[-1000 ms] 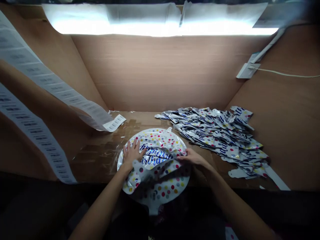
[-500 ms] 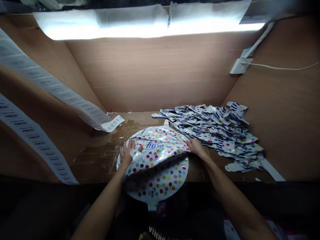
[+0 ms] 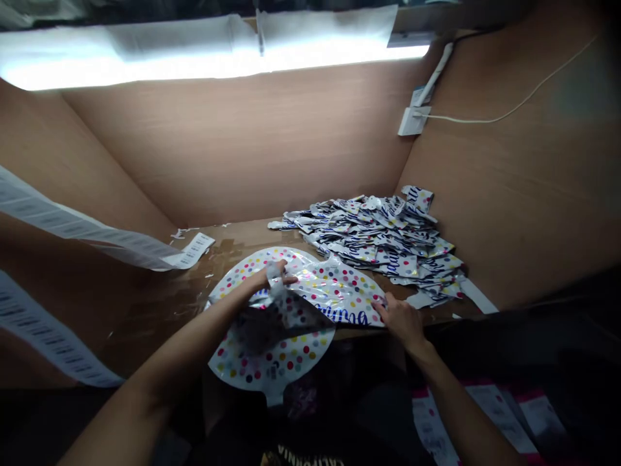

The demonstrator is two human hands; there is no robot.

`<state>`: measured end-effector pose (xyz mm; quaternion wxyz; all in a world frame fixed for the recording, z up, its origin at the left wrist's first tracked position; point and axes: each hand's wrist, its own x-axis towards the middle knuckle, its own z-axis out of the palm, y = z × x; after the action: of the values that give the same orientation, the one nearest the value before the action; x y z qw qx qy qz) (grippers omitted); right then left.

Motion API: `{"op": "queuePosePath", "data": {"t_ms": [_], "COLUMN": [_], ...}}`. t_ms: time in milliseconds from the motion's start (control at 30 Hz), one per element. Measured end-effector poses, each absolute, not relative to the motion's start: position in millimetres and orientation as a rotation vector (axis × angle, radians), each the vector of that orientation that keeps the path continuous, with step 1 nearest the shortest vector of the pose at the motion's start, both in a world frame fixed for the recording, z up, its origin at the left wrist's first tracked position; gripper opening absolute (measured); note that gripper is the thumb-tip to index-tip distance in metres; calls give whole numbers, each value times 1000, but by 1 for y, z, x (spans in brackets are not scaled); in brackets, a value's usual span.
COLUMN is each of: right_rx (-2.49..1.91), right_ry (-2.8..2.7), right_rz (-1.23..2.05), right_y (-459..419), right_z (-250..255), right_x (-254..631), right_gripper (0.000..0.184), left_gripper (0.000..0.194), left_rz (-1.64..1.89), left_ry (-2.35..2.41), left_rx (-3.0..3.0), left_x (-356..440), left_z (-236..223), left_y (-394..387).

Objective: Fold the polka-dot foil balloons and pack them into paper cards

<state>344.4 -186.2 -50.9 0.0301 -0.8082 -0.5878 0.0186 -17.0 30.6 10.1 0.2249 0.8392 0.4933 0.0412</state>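
A flat, round foil balloon with coloured dots lies at the front edge of the wooden bench. A second dotted balloon with blue script lies partly folded on top of it. My left hand pinches the valve tab at the folded balloon's upper middle. My right hand grips that balloon's right edge, fingers closed on the foil.
A heap of folded dotted balloons fills the bench's back right, against the brown side wall. Strips of barcode labels hang across the left. A light bar runs overhead; a socket with a cable sits on the back wall.
The view has swung right. My left hand moved from the balloon's left rim to its middle and closed on the tab. The top balloon was turned and folded, and my right hand dropped lower.
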Motion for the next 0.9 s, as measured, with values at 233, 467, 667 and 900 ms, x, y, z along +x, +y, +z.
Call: {"op": "queuePosePath", "data": {"t_ms": [233, 467, 667, 900], "right_rx": [-2381, -1739, -1028, -987], "right_ry": [-1745, -1804, -2410, -2385], "right_rz": [101, -235, -71, 138], "right_y": [-188, -146, -155, -211], "right_z": [-63, 12, 50, -74], "right_x": [347, 373, 344, 318], "right_gripper": [35, 84, 27, 25], "left_gripper": [35, 21, 11, 25], "left_rz": [-206, 477, 884, 541], "left_ry": [1381, 887, 343, 762], "left_rx": [2263, 2908, 3204, 2853], "left_x": [43, 11, -53, -105], "left_z": [12, 73, 64, -46], "left_y": [28, -27, -101, -161]}}
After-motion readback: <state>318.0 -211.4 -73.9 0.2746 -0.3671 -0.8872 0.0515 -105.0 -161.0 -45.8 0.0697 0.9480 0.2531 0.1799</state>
